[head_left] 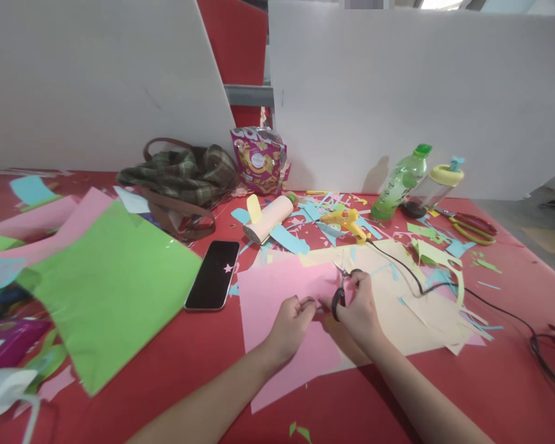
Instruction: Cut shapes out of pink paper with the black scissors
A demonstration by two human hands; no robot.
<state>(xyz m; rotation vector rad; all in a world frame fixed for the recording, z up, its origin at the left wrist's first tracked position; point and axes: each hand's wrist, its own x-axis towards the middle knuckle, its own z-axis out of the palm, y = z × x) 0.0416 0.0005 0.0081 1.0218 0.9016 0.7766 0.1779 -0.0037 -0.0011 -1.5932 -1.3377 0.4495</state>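
Small scissors with black handles (pixel 338 302) sit in my right hand (pixel 361 308), fingers in the loops and the short blades pointing away from me, apart at the tips. Close beside it, my left hand (pixel 289 324) is closed in a pinch; what lies between its fingertips is too small to make out. Both hands are over a pink paper sheet (pixel 277 370), which overlaps cream paper (pixel 398 320) on the right. To the left lies a black phone (pixel 213 277) with a small pink paper star (pixel 228 268) on its screen.
A paper-covered tube (pixel 271 219), blue scraps and a yellow glue gun (pixel 342 217) lie behind the hands. Its black cable (pixel 411 277) crosses the right side. A green bottle (pixel 400 185), a jar (pixel 437 188) and red-handled scissors (pixel 476 224) stand farther right. Green paper (pixel 115 283) covers the left.
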